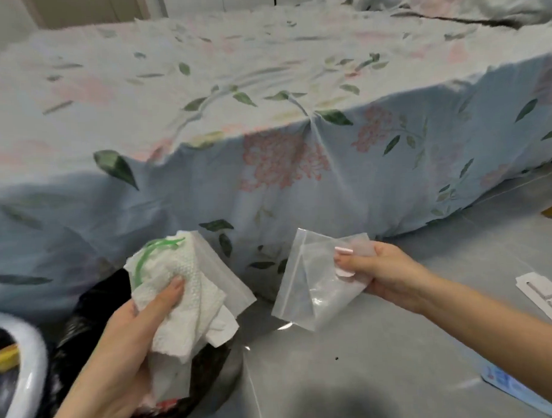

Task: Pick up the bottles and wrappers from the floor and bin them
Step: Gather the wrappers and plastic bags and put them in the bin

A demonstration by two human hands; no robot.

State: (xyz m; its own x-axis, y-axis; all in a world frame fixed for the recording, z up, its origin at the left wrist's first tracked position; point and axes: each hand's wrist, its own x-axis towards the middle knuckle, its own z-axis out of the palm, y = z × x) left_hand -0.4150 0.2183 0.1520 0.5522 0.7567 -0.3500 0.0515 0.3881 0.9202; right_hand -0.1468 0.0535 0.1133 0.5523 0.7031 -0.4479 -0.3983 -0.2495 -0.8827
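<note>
The left hand (123, 348), at seven o'clock, has its grip clamped on a crumpled white paper towel (180, 293) bundled with a frosted plastic bag, over a black bin liner (93, 312). The right hand (380, 272), at four o'clock, pinches a clear, creased zip-lock bag (312, 285) above the grey floor (367, 362)

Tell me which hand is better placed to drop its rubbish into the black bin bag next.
Left, probably. The left hand grips crumpled paper towel directly above the black bin bag. The right hand pinches a clear zip bag out over bare floor, beside the bin bag.
</note>
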